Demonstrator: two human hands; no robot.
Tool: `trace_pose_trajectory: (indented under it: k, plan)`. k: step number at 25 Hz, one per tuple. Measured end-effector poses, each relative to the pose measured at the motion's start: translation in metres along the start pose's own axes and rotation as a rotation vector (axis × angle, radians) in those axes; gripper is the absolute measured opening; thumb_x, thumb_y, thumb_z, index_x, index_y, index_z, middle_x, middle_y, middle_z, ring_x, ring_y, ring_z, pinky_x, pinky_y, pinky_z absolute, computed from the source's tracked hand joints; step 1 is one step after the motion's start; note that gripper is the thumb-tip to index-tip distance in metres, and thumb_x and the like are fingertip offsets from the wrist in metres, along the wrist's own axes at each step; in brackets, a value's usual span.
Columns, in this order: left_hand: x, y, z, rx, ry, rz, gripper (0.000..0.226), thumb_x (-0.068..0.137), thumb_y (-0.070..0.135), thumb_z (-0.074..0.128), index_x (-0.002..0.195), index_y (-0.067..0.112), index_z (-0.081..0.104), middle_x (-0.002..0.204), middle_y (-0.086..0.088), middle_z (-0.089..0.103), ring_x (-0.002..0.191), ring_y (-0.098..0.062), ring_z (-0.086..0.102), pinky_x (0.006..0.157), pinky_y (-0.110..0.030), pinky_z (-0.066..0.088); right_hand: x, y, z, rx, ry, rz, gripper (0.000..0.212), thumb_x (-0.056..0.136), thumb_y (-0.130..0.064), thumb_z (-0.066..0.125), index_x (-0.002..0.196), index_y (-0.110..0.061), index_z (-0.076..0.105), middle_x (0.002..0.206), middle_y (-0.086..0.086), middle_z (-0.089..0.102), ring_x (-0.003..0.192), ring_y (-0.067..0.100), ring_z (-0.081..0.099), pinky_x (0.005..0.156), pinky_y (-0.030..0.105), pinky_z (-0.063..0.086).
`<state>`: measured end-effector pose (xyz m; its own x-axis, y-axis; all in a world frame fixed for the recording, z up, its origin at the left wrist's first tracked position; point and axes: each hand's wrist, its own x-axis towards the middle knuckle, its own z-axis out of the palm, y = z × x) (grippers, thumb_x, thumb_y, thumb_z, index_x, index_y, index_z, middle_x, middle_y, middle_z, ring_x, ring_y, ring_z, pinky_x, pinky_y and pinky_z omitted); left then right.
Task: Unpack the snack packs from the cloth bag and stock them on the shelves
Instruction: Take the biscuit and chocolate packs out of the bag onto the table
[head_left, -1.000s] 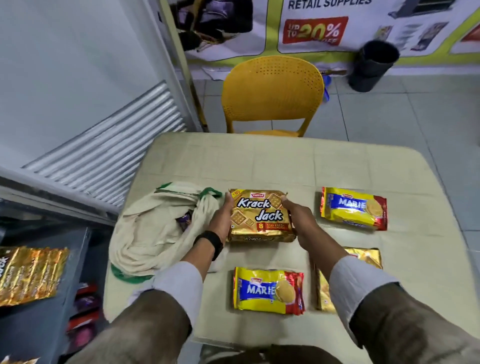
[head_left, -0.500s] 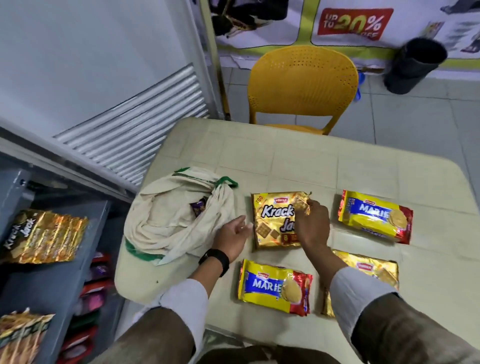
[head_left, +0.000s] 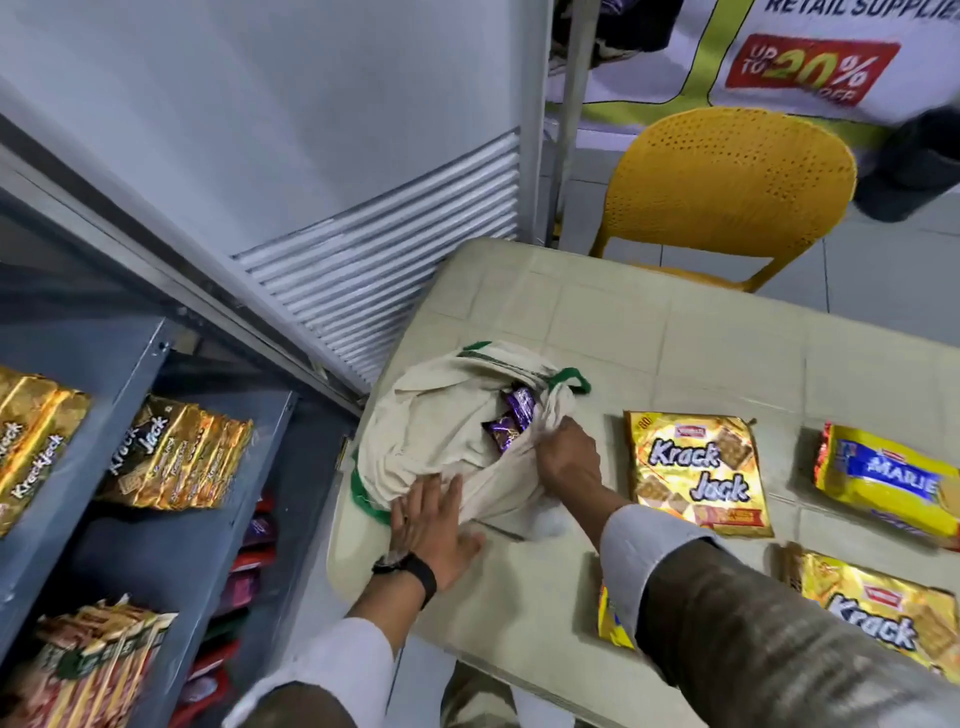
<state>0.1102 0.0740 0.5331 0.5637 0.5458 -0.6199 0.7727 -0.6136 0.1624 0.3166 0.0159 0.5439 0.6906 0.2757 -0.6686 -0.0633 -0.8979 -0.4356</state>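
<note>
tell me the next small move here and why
Probably pull a purple pack out of the bag. The right hand grips the cloth at the open mouth, the left hand lies flat on the bag, and purple packs show inside.

Cream cloth bag (head_left: 436, 431) with green trim holds seemingly purple packs (head_left: 511, 423); gold Krack Jack pack (head_left: 696, 473).

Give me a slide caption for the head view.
Both hands, left and right, open the cloth bag on the table.

Even indoor light, blurred, warped edges
</note>
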Motion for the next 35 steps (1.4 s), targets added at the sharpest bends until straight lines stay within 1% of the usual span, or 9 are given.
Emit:
trace_pose_trajectory:
  k: [3,10,14,17,20,23,28,32,35]
  plan:
    - [0.010,-0.012,-0.003,-0.007,-0.045,0.065,0.095,0.092,0.067,0.043,0.161,0.031,-0.012,0.170,-0.006,0.003,0.157,-0.033,-0.002,0.125,-0.055,0.001,0.011,-0.039,0.009,0.029,0.113,-0.074,0.042,0.100,-0.048,0.054,0.124,-0.014,0.064,0.128,0.019,0.068,0.117,0.043,0.063,0.091,0.039,0.049]
    - [0.042,-0.007,-0.027,0.034,0.064,0.205,0.089,0.094,0.059,0.044,0.161,0.029,-0.005,0.170,-0.002,0.004,0.155,-0.030,0.007,0.119,-0.055,0.014,0.051,-0.073,-0.011,0.126,0.287,-0.430,0.027,0.090,-0.002,0.063,0.116,-0.007,0.070,0.116,0.017,0.075,0.110,0.038,0.067,0.075,0.025,0.039]
    - [0.032,-0.021,-0.030,-0.020,0.196,0.369,0.057,0.094,0.041,0.047,0.150,0.032,0.041,0.162,0.001,0.033,0.149,-0.028,0.030,0.115,-0.053,0.032,0.052,-0.051,-0.016,-0.099,0.229,-0.119,0.047,0.095,-0.015,0.060,0.141,-0.010,0.052,0.138,0.022,0.059,0.126,0.044,0.054,0.100,0.043,0.046]
    - [0.031,-0.056,-0.018,-0.132,0.596,0.368,0.036,0.091,0.029,0.055,0.124,0.025,0.068,0.130,0.001,0.062,0.123,-0.026,0.054,0.098,-0.050,0.049,0.022,-0.037,0.005,-0.329,0.483,-0.538,0.044,0.087,-0.008,0.059,0.130,-0.010,0.060,0.130,0.017,0.059,0.116,0.041,0.055,0.094,0.049,0.048]
    - [0.037,-0.072,0.017,-0.034,0.568,0.243,0.066,0.096,0.042,0.054,0.153,0.011,0.043,0.163,-0.016,0.033,0.153,-0.035,0.026,0.123,-0.056,0.021,0.018,-0.024,0.035,-0.567,0.423,-0.987,0.023,0.085,-0.010,0.065,0.108,-0.013,0.071,0.107,0.011,0.069,0.097,0.037,0.062,0.081,0.043,0.047]
    - [0.037,-0.074,0.060,0.015,0.455,0.208,0.085,0.097,0.053,0.047,0.160,0.004,0.018,0.171,-0.017,0.004,0.158,-0.034,0.003,0.125,-0.059,0.007,0.030,-0.040,0.045,-0.745,0.343,-0.872,0.027,0.088,-0.020,0.061,0.114,-0.016,0.070,0.110,0.011,0.067,0.101,0.038,0.062,0.083,0.044,0.047]
    - [0.045,-0.081,0.078,0.082,0.442,0.144,0.085,0.101,0.061,0.029,0.162,0.007,0.006,0.171,-0.012,-0.006,0.158,-0.027,-0.008,0.125,-0.059,0.003,0.035,-0.068,0.057,-0.892,0.308,-0.773,0.045,0.085,-0.035,0.065,0.122,-0.011,0.063,0.124,0.017,0.064,0.117,0.037,0.060,0.100,0.047,0.041]
    - [0.044,-0.080,0.083,0.076,0.490,0.143,0.084,0.101,0.062,0.025,0.162,0.009,0.005,0.172,-0.009,-0.006,0.158,-0.025,-0.010,0.126,-0.058,0.002,0.025,-0.065,0.067,-0.756,0.381,-0.754,0.039,0.084,-0.032,0.065,0.115,-0.009,0.063,0.119,0.017,0.069,0.111,0.038,0.063,0.098,0.046,0.043]
    - [0.044,-0.082,0.084,0.087,0.488,0.130,0.083,0.101,0.063,0.020,0.163,0.010,0.004,0.172,-0.009,-0.007,0.158,-0.024,-0.011,0.126,-0.057,0.005,0.010,-0.073,0.059,-0.453,0.322,-0.743,0.062,0.072,-0.059,0.063,0.114,-0.014,0.062,0.114,0.010,0.068,0.107,0.034,0.062,0.096,0.047,0.039]
